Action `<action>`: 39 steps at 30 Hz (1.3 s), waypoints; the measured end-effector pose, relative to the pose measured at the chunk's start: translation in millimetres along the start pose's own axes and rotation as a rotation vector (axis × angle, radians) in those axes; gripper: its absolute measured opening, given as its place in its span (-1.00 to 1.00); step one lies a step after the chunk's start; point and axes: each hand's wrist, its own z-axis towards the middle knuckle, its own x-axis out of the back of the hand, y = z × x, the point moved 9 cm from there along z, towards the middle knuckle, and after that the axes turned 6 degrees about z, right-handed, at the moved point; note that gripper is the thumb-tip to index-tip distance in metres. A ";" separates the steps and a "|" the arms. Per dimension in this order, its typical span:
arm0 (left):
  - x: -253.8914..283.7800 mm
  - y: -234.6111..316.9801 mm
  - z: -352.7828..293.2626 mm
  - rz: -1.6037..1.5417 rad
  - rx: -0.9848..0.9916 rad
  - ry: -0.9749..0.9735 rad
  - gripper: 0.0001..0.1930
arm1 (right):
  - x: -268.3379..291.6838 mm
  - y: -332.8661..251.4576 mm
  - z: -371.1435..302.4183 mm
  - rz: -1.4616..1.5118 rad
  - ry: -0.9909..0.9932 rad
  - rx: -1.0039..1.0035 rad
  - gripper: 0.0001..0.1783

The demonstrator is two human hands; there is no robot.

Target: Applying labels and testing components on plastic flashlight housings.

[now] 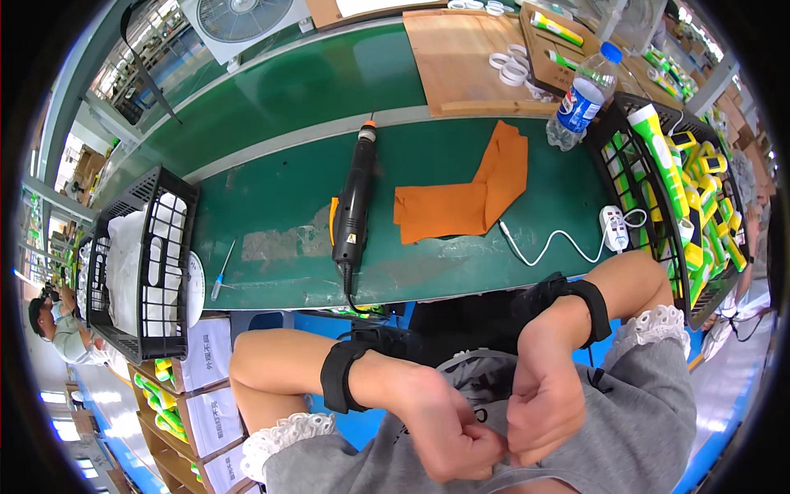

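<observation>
My left hand (pixel 451 430) and my right hand (pixel 546 402) meet in front of my grey shirt (pixel 629 428), close to my chest. Both are closed with the fingers curled in, and whatever is between the fingertips is hidden. A black strap sits round each wrist, the left strap (pixel 344 377) and the right strap (pixel 591 306). Beyond them, on the green bench, lie a black electric screwdriver (pixel 354 206) with an orange collar and a folded orange cloth (pixel 448 210). Neither hand touches these.
Black crates stand at both bench ends, the left crate (pixel 164 272) with white material, the right crate (pixel 634 177) with yellow-green lamps. A bottle (pixel 580 103), a white cable (pixel 543 251), a power adapter (pixel 613 226) and a small screwdriver (pixel 222 272) are on the bench.
</observation>
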 end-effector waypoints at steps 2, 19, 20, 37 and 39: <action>3.1 -2.4 3.7 0.078 -0.005 0.115 -0.76 | 1.3 12.9 6.5 -0.013 0.049 -0.017 -0.71; -42.8 -74.0 -50.0 0.183 0.307 0.226 -0.83 | 68.6 107.2 -72.4 0.169 0.687 -0.659 -0.63; -42.8 -77.3 -51.4 0.184 0.329 0.223 -0.83 | 63.8 123.7 -87.6 0.327 0.651 -0.777 -0.62; -125.9 -102.4 -170.9 0.027 0.812 -0.249 -0.78 | 65.2 157.2 -270.0 -0.508 -0.379 -1.654 -0.72; -125.3 -96.4 -167.6 0.020 0.803 -0.275 -0.83 | 69.7 156.3 -254.6 -0.628 -0.329 -1.492 -0.74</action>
